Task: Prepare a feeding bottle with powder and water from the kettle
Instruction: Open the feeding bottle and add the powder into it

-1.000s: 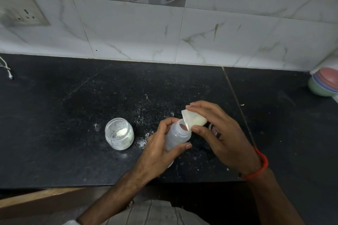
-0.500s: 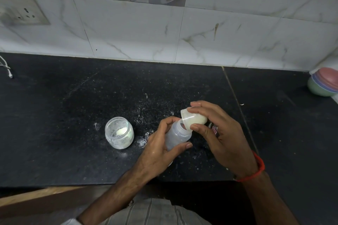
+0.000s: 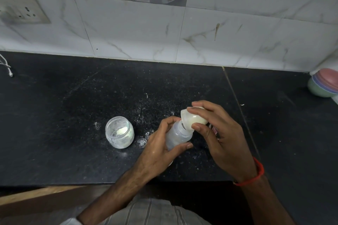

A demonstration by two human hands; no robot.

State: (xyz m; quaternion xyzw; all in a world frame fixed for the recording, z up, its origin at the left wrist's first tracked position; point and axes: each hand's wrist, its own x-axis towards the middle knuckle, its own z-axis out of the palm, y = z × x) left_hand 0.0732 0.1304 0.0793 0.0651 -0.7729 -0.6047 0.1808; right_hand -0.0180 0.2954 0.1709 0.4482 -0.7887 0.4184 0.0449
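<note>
Far off to the left of my hands there's a wall socket (image 3: 20, 6) up on the tiles and a bit of white cable (image 3: 6, 65) poking in at the edge of the black counter (image 3: 54, 115). Closer in, just left of my left hand, sits a small glass jar (image 3: 119, 132), open, upright, with a little clump of whitish powder at the bottom. It's not touching my hand, just beside it. Spilled powder (image 3: 142, 141) is sprinkled on the counter between the jar and my left hand, and more specks spread out behind it.

My left hand (image 3: 159, 153) is wrapped around the feeding bottle (image 3: 178, 136), thumb on the near side, fingers round the far side, and the bottle's tilted with its open neck pointing up and toward my right hand. My right hand (image 3: 222, 139) is pinching a small white cap-like cup (image 3: 192, 118) between thumb and fingers, tipped over so its rim sits right at the bottle's mouth. There's something pale yellowish inside it. Can't tell whether anything's actually falling in.

There's something with red print half hidden under my right palm, can't make out what. Red thread band (image 3: 256, 173) on my right wrist. Way over to the right of my hands, a stack of coloured bowls (image 3: 324, 86) sits at the counter's edge.
</note>
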